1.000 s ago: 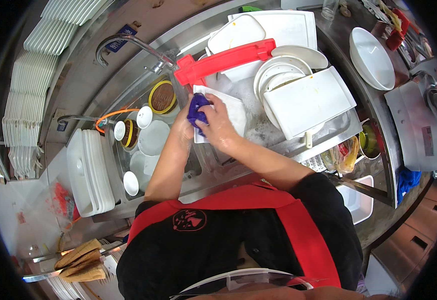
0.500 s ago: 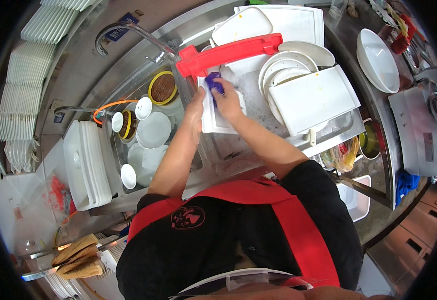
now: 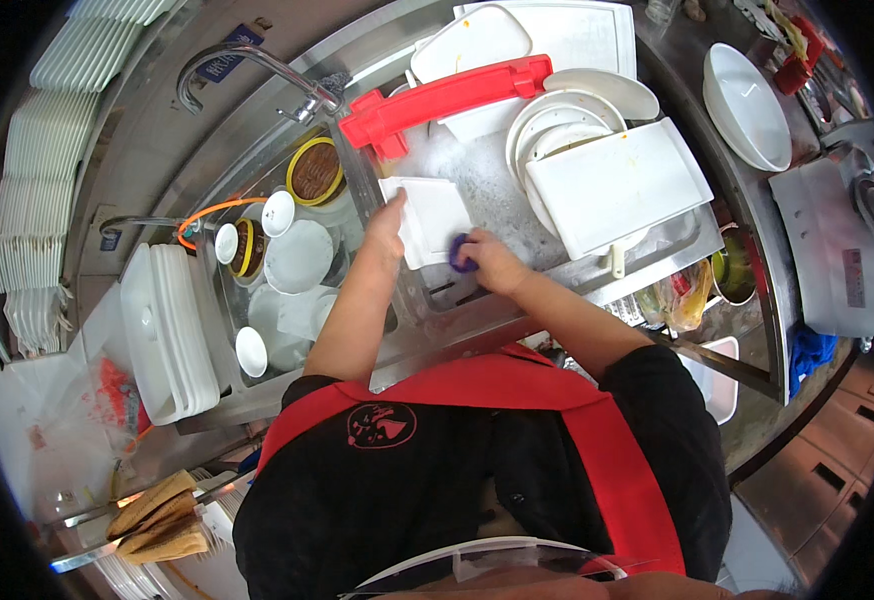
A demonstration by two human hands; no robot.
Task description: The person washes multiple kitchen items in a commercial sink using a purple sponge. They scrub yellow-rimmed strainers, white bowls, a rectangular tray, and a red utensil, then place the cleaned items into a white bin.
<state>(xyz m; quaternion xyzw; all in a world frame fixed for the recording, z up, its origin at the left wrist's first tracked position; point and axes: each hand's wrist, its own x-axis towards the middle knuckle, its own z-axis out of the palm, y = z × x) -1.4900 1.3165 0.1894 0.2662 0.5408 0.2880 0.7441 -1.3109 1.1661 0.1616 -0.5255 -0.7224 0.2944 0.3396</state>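
Observation:
A white rectangular plate [image 3: 433,215] is tilted over the right-hand sink basin [image 3: 517,222], and my left hand [image 3: 387,228] grips its left edge. In my right hand [image 3: 492,262] is a purple scrubber [image 3: 462,253], its fingers closed round it, pressed at the plate's lower right corner. Suds cover the water behind the plate. Right of my hands, round white plates [image 3: 567,125] lie stacked, with a larger white rectangular plate [image 3: 607,190] leaning on top of them. A red plastic bar-shaped piece [image 3: 447,100] lies across the back of the basin.
The left basin holds white bowls [image 3: 299,256] and brown pots with yellow rims [image 3: 315,172] in water. A faucet [image 3: 257,55] arches behind it. White trays [image 3: 172,330] stand at the left. On the right counter sits a large white bowl [image 3: 747,105]. Stacked plates [image 3: 42,150] fill the left shelf.
My right hand has slid the purple scrubber from the plate's upper edge toward me, to its lower right corner. My left hand keeps its grip on the plate's edge.

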